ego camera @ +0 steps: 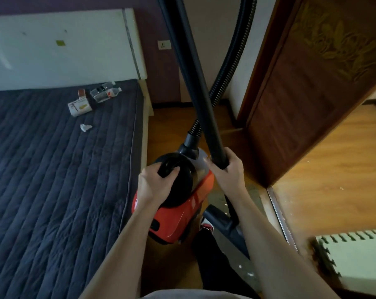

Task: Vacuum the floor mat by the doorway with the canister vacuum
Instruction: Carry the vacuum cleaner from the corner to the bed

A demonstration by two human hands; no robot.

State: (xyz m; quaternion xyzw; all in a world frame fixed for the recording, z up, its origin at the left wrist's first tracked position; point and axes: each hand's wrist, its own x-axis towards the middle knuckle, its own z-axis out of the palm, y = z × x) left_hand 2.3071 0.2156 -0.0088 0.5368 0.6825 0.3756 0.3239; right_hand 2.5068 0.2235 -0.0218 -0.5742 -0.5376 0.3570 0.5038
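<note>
Left hand [154,183] grips canister vacuum [174,219] handle; right hand [226,172] wrapped round wand [204,108]. Floor mat [359,260] lies at four o'clock, nearer right hand.

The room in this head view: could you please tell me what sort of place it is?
Probably a home bedroom: a bed with a dark quilted cover, a white headboard behind it, and a carved wooden door.

Dim indoor light. The wooden floor [333,156] right of the door [312,93] is brightest; the bed [53,169] left of it lies shaded. Faint sheen on the vacuum [176,221] below the door. Wide-angle bowing bends the door's edges; overall soft.
</note>
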